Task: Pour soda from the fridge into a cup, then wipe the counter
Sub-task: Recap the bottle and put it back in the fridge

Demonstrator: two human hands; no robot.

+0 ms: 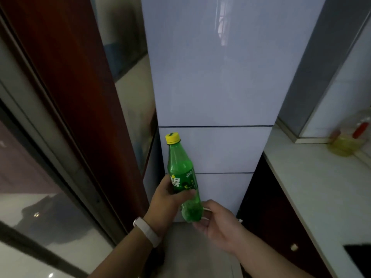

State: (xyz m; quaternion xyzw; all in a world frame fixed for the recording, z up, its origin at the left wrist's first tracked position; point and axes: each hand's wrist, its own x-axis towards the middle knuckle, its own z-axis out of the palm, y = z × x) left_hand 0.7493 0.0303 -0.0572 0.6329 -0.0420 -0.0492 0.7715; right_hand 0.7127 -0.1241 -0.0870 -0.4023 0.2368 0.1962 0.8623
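A green soda bottle (pixel 181 173) with a yellow cap stands nearly upright in front of the white fridge (pixel 216 77), whose doors are closed. My left hand (pixel 166 199) grips the bottle around its label; a white band sits on that wrist. My right hand (pixel 218 225) is at the bottle's base, fingers curled under and beside it. No cup is in view.
A white counter (pixel 313 187) runs along the right, over dark cabinets (pixel 267 217). A bottle of yellow liquid (pixel 343 145) with red parts stands at the counter's far end. A dark wooden door frame (pixel 84 97) and glass sliding door rise at the left.
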